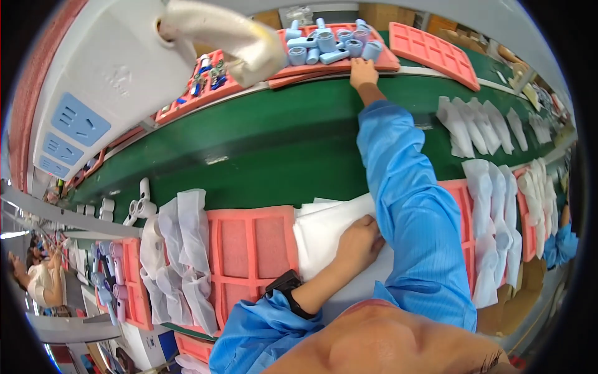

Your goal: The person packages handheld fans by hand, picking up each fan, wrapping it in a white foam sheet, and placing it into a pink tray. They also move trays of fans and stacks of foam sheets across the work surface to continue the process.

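Two hands work far apart here. At upper centre of the frame the right hand (363, 73), at the end of a long blue sleeve (411, 206), reaches across the green conveyor belt (268, 140) to the near edge of a pink foam tray (386, 62) loaded with pale blue cylindrical parts (327, 42); its fingers lie on the tray's edge, but whether they pinch it cannot be told. Lower centre, the left hand (358, 242) — a black wristband (288, 288) behind it — rests on a stack of white foam sheets (321, 234), fingers curled together with the tips hidden by the right sleeve.

Left of the sheets sits an empty pink compartment tray (252, 246), then a heap of white pouches (180, 249). More white pouches (473, 124) lie in rows at the right. A second pink tray (436, 53) stands tilted at upper right. At upper left, a white machine housing (93, 81) carries three pale blue rectangular labels (78, 119) — stacked one below another.
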A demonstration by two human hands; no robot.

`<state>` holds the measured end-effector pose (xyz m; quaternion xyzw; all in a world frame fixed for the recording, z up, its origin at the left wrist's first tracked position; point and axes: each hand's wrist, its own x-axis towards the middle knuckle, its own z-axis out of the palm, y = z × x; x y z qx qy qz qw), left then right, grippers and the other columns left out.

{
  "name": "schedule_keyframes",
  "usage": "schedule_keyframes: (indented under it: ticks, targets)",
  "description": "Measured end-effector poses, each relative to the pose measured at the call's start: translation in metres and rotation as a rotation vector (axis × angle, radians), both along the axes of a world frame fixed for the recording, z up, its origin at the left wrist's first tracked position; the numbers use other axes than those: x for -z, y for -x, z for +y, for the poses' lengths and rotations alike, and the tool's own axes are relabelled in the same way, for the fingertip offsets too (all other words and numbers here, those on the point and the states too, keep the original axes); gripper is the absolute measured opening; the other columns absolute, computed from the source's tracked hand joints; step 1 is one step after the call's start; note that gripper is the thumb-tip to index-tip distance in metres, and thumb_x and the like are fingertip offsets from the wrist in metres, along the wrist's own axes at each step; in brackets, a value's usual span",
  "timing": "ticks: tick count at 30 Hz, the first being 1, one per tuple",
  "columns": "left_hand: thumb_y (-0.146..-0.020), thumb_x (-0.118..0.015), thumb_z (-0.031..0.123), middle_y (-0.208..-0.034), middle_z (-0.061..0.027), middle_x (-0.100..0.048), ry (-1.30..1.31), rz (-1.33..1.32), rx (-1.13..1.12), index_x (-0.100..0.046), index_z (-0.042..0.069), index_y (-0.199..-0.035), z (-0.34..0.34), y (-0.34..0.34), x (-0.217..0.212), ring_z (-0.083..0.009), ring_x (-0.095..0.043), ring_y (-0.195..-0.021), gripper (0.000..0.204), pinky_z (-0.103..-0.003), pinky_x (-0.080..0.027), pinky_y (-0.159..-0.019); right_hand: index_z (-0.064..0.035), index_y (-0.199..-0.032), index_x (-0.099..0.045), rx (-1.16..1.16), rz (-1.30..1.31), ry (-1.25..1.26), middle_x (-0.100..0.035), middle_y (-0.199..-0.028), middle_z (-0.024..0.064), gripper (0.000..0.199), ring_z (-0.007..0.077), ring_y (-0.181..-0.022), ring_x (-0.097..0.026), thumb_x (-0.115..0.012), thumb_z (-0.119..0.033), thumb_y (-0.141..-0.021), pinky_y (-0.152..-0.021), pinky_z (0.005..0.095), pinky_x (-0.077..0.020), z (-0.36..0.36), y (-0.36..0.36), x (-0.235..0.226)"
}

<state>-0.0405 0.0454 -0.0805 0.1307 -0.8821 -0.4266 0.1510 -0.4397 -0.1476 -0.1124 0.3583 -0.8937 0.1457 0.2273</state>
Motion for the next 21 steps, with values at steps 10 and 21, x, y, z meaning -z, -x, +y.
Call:
schedule_keyframes:
  ticks: [10,21]
  targets:
    - [-0.079,-0.066,0.006,-0.087,-0.0086,-0.058,-0.507,0.129,-0.076,-0.060,0.005,-0.096,-0.011,0.002,0.001,-0.0191,-0.060,-0.071,0.018,-0.030,-0.048,-0.061,-0.0113,-0.104,-0.051,-0.216,-0.065,-0.076,-0.054,-0.104,0.0125,0.030,0.0344,-0.097,-0.056,-0.059,-0.005,-0.077,-0.078,0.0415,-0.0502,0.025,-0.013,-0.010]
    - [-0.081,-0.059,0.035,-0.102,-0.0282,-0.059,0.316,0.117,-0.977,-0.055,-0.005,-0.110,-0.298,0.073,-0.003,-0.0404,-0.058,-0.096,0.050,-0.045,-0.046,-0.083,-0.0083,-0.099,-0.058,-0.651,0.004,-0.044,-0.060,-0.098,0.0118,0.023,0.0342,-0.090,-0.060,-0.057,-0.009,-0.076,-0.076,0.0412,-0.0490,0.131,-0.011,-0.028]
